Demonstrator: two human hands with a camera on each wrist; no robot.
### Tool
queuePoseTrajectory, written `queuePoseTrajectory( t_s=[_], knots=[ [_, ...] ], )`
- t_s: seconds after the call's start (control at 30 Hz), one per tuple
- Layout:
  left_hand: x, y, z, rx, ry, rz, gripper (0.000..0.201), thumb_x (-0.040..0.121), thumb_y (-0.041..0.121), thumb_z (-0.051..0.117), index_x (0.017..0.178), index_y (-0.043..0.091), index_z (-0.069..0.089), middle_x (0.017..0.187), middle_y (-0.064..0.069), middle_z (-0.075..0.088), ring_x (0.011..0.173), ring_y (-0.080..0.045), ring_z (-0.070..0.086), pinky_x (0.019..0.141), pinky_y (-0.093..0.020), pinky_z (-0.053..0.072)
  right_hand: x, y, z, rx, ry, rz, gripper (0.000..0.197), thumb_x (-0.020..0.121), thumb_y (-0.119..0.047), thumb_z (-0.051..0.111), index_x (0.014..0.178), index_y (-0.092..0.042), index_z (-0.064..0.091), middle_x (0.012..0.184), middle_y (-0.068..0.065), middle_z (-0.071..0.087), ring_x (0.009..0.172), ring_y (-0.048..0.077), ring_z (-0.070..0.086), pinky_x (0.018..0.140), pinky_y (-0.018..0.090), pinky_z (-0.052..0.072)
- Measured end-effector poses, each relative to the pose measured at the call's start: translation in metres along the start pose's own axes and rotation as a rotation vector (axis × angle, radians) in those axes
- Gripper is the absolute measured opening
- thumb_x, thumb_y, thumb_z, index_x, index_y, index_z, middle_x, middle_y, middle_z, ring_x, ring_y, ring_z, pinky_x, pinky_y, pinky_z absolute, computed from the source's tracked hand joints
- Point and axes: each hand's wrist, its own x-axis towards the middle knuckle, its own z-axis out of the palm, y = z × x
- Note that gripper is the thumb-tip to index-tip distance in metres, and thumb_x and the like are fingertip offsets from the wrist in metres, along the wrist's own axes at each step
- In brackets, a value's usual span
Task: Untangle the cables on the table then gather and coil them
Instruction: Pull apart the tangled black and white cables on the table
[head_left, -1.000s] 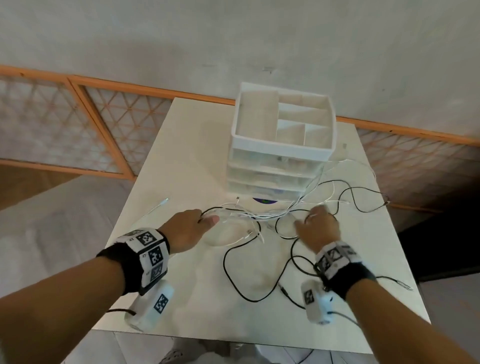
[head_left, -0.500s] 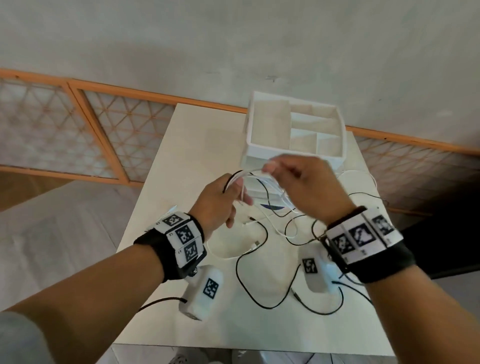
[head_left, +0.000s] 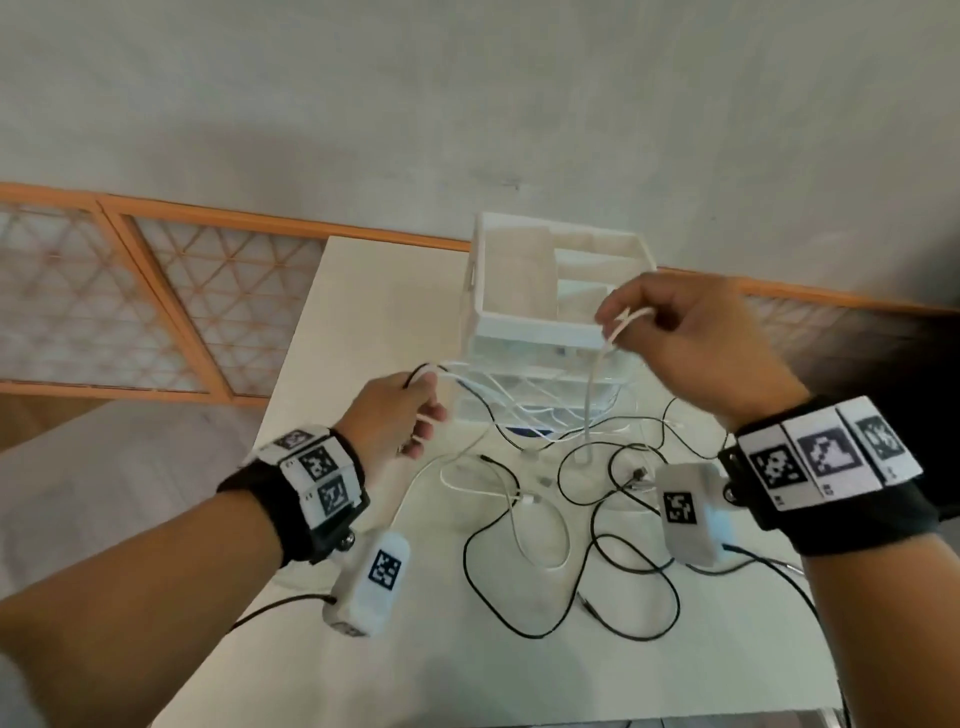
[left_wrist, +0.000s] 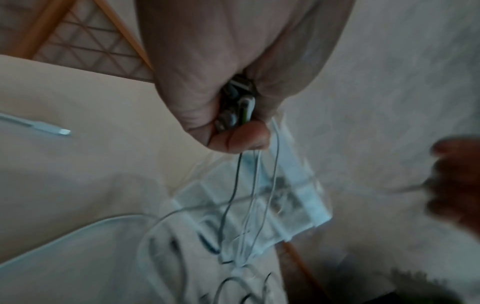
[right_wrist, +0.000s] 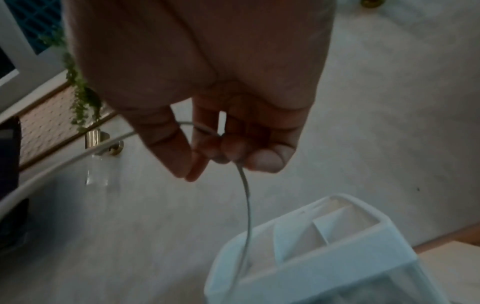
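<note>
Black cables (head_left: 631, 592) and white cables (head_left: 524, 525) lie tangled on the white table (head_left: 363, 332). My left hand (head_left: 402, 415) is raised above the table's left middle and grips a bunch of black and white cables (left_wrist: 240, 107); their strands hang down to the tangle. My right hand (head_left: 670, 338) is higher, in front of the drawer unit, and pinches one white cable (head_left: 621, 325) between thumb and fingers (right_wrist: 192, 162). That cable (right_wrist: 248, 207) drops straight down to the pile.
A white plastic drawer organiser (head_left: 545, 322) with open top compartments stands at the back of the table. A loose white connector (left_wrist: 55, 130) lies on the table to the left. Orange-framed lattice panels (head_left: 156, 306) line the wall behind.
Both hands have risen off the table with cables in them. The right hand has moved up and to the right, drawing one white cable away from the bunch in the left hand.
</note>
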Motion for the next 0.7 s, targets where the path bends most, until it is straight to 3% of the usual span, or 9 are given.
queuePoseTrajectory(
  t_s=[0.07,0.13,0.2,0.3,0.37,0.47,0.6,0.7],
  knots=[
    [-0.004,0.025,0.008,-0.05,-0.007,0.055,0.02,0.104,0.027,0.046,0.092,0.016,0.059,0.101,-0.009,0.07,0.06,-0.017,0.053,0.045,-0.024,0.036,-0.004,0.004,0.003,0.043,-0.056,0.019,0.021,0.083,-0.01,0.07,0.076,-0.03,0.076,0.062,0.0,0.066,0.053,0.025,0.051,0.054,0.025,0.039],
    [-0.007,0.043,0.022,-0.043,-0.096,0.136,0.02,0.104,0.031,0.045,0.099,0.018,0.06,0.117,-0.006,0.07,0.059,-0.016,0.056,0.043,-0.024,0.035,-0.005,0.002,0.006,0.128,-0.058,-0.029,0.019,0.081,-0.01,0.068,0.075,-0.027,0.075,0.072,0.001,0.069,0.065,0.031,0.058,0.062,0.027,0.044],
    [-0.01,0.049,0.042,0.038,-0.214,0.178,0.025,0.104,0.036,0.043,0.11,0.019,0.059,0.107,-0.005,0.074,0.052,-0.016,0.052,0.041,-0.024,0.033,-0.003,-0.001,0.01,0.127,-0.072,-0.094,0.022,0.081,-0.004,0.068,0.08,-0.025,0.075,0.081,-0.002,0.067,0.068,0.018,0.057,0.067,0.018,0.044],
    [-0.006,0.03,0.062,0.275,-0.318,0.176,0.025,0.105,0.036,0.039,0.093,0.019,0.053,0.077,-0.012,0.064,0.046,-0.016,0.041,0.038,-0.023,0.029,0.009,0.009,0.002,0.21,0.013,-0.092,0.028,0.08,0.001,0.064,0.079,-0.025,0.075,0.085,-0.007,0.062,0.067,0.014,0.054,0.066,0.02,0.043],
    [-0.001,0.009,0.055,0.409,-0.301,0.1,0.025,0.105,0.033,0.039,0.094,0.015,0.052,0.071,-0.011,0.055,0.046,-0.016,0.037,0.037,-0.021,0.027,0.014,0.024,-0.016,0.22,0.092,-0.072,0.029,0.073,-0.003,0.058,0.074,-0.028,0.073,0.089,-0.003,0.06,0.071,0.013,0.055,0.065,0.018,0.043],
    [0.005,-0.014,0.036,0.344,-0.243,-0.001,0.033,0.105,0.032,0.042,0.119,0.003,0.053,0.081,-0.01,0.064,0.044,-0.013,0.038,0.035,-0.019,0.026,0.009,0.052,-0.04,0.129,0.025,-0.063,0.031,0.064,-0.004,0.055,0.074,-0.027,0.073,0.091,0.001,0.057,0.076,-0.005,0.054,0.068,0.006,0.041],
    [0.01,0.001,0.049,0.142,0.001,0.088,0.031,0.105,0.03,0.042,0.122,0.009,0.057,0.1,-0.006,0.071,0.048,-0.012,0.046,0.037,-0.023,0.033,-0.006,0.07,-0.029,0.193,-0.26,-0.065,0.025,0.066,-0.014,0.064,0.086,-0.01,0.077,0.099,0.002,0.062,0.09,0.007,0.063,0.082,0.012,0.048],
    [0.01,0.035,0.078,-0.089,0.041,0.121,0.029,0.105,0.032,0.041,0.115,0.011,0.058,0.106,-0.006,0.074,0.048,-0.014,0.049,0.041,-0.024,0.036,-0.01,0.069,-0.002,0.105,-0.281,-0.19,0.018,0.079,-0.003,0.061,0.086,-0.006,0.078,0.097,0.001,0.068,0.085,0.007,0.067,0.079,0.014,0.051]
  ],
)
